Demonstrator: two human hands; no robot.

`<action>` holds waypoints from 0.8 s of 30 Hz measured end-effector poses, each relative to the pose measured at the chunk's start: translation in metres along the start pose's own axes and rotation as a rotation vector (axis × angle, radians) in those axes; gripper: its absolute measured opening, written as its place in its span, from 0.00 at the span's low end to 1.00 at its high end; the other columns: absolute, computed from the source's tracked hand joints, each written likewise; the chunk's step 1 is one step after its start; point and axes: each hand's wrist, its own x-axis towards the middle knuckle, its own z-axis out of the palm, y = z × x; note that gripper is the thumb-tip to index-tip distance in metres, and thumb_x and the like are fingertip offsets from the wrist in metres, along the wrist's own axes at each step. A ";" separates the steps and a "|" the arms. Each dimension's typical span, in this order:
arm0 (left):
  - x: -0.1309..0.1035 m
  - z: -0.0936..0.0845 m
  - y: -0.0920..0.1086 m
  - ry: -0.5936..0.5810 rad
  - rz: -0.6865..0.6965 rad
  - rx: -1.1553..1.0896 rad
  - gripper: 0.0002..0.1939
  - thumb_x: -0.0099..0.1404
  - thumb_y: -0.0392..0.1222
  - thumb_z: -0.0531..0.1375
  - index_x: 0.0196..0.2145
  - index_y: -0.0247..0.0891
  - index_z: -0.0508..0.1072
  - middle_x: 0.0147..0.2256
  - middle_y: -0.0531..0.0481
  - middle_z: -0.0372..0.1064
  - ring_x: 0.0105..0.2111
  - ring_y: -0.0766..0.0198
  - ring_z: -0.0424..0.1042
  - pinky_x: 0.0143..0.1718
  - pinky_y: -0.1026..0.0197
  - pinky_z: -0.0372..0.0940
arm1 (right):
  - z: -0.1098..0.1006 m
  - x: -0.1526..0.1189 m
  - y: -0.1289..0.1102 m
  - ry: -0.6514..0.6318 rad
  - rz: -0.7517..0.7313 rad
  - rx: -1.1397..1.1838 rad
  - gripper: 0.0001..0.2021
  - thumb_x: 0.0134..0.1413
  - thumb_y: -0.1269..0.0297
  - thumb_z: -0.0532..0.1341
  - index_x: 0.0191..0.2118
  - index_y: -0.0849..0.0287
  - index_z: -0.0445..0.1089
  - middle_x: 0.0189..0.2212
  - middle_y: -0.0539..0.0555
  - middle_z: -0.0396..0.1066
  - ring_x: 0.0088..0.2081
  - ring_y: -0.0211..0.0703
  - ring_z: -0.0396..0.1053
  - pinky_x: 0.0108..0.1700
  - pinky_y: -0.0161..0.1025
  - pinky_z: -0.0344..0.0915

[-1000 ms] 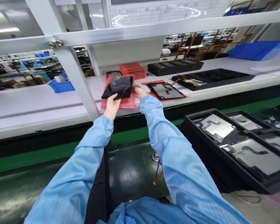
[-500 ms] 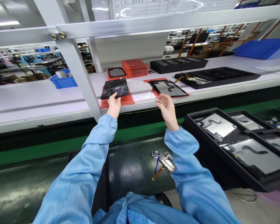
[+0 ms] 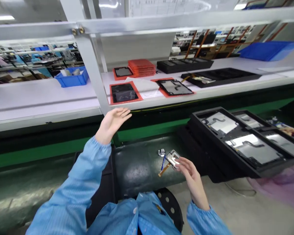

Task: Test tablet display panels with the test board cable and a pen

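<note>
My left hand (image 3: 113, 124) is raised just in front of the shelf edge, empty, with its fingers stretched out. Behind it a dark glass screen panel (image 3: 124, 92) lies flat on a red bubble-wrap sheet (image 3: 138, 95). Lower down, my right hand (image 3: 191, 174) reaches over a small metal-framed display part (image 3: 172, 158) with an orange flex cable (image 3: 163, 171). Its fingertips overlap the part's right edge; I cannot tell whether they touch. A blue pen (image 3: 163, 162) and a small round silvery item (image 3: 161, 152) lie beside the part on the green surface.
A tablet panel (image 3: 175, 87) with a black cable lies on red wrap, near a red stack (image 3: 142, 68). Black trays (image 3: 186, 65) stand behind. At right, a big black tray (image 3: 205, 138) holds several panels. A white upright post (image 3: 91, 65) rises at left. Someone's hand (image 3: 292, 131) shows far right.
My left hand has let go of the dark screen panel, now flat on the red wrap, and drawn back. My right hand has come down from the shelf to the small display part.
</note>
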 end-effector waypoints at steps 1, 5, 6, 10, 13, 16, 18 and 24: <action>-0.023 -0.021 -0.007 -0.103 -0.037 0.062 0.21 0.62 0.26 0.52 0.52 0.22 0.68 0.53 0.28 0.69 0.57 0.46 0.69 0.61 0.44 0.63 | 0.001 -0.009 0.006 0.013 0.023 -0.005 0.24 0.53 0.43 0.64 0.48 0.56 0.66 0.47 0.62 0.75 0.44 0.51 0.75 0.44 0.46 0.74; -0.077 -0.124 -0.044 -0.090 -0.205 0.184 0.27 0.62 0.28 0.53 0.60 0.24 0.64 0.59 0.34 0.66 0.62 0.49 0.63 0.68 0.44 0.53 | -0.001 -0.046 0.022 0.025 0.118 -0.035 0.23 0.53 0.45 0.64 0.49 0.55 0.67 0.47 0.60 0.76 0.42 0.49 0.76 0.44 0.46 0.74; -0.081 -0.153 -0.056 -0.013 -0.250 0.190 0.28 0.61 0.29 0.54 0.60 0.25 0.64 0.59 0.34 0.66 0.62 0.49 0.62 0.68 0.44 0.52 | -0.005 -0.055 0.025 0.034 0.139 -0.049 0.23 0.53 0.46 0.63 0.49 0.55 0.67 0.46 0.60 0.76 0.41 0.48 0.76 0.43 0.46 0.74; -0.087 -0.256 -0.118 0.258 -0.366 0.369 0.22 0.56 0.32 0.56 0.50 0.32 0.70 0.55 0.35 0.70 0.59 0.49 0.67 0.64 0.45 0.60 | -0.031 -0.087 0.034 0.105 0.200 -0.141 0.22 0.54 0.47 0.62 0.48 0.56 0.66 0.45 0.61 0.76 0.40 0.47 0.76 0.42 0.46 0.75; -0.101 -0.310 -0.168 0.429 -0.271 0.665 0.19 0.54 0.39 0.56 0.44 0.36 0.69 0.52 0.33 0.70 0.59 0.45 0.67 0.60 0.46 0.65 | -0.049 -0.100 0.041 0.137 0.229 -0.219 0.21 0.55 0.47 0.60 0.48 0.56 0.65 0.44 0.62 0.76 0.39 0.47 0.77 0.41 0.46 0.75; -0.114 -0.342 -0.206 0.511 -0.155 0.938 0.25 0.55 0.45 0.57 0.52 0.40 0.63 0.63 0.34 0.55 0.67 0.46 0.53 0.67 0.47 0.52 | -0.055 -0.101 0.051 0.105 0.247 -0.297 0.19 0.57 0.49 0.58 0.47 0.57 0.66 0.43 0.61 0.77 0.39 0.46 0.77 0.40 0.46 0.75; -0.115 -0.354 -0.224 0.496 -0.110 1.117 0.32 0.55 0.48 0.58 0.57 0.39 0.58 0.66 0.32 0.47 0.70 0.45 0.44 0.69 0.47 0.41 | -0.055 -0.094 0.059 0.061 0.251 -0.358 0.17 0.58 0.52 0.57 0.47 0.57 0.67 0.43 0.60 0.77 0.39 0.45 0.77 0.40 0.45 0.75; -0.108 -0.351 -0.276 0.392 -0.087 1.432 0.42 0.58 0.57 0.57 0.65 0.49 0.44 0.70 0.32 0.34 0.70 0.39 0.30 0.70 0.44 0.32 | -0.048 -0.033 0.099 -0.110 0.203 -0.542 0.12 0.56 0.65 0.54 0.42 0.57 0.72 0.39 0.55 0.78 0.37 0.43 0.77 0.39 0.41 0.75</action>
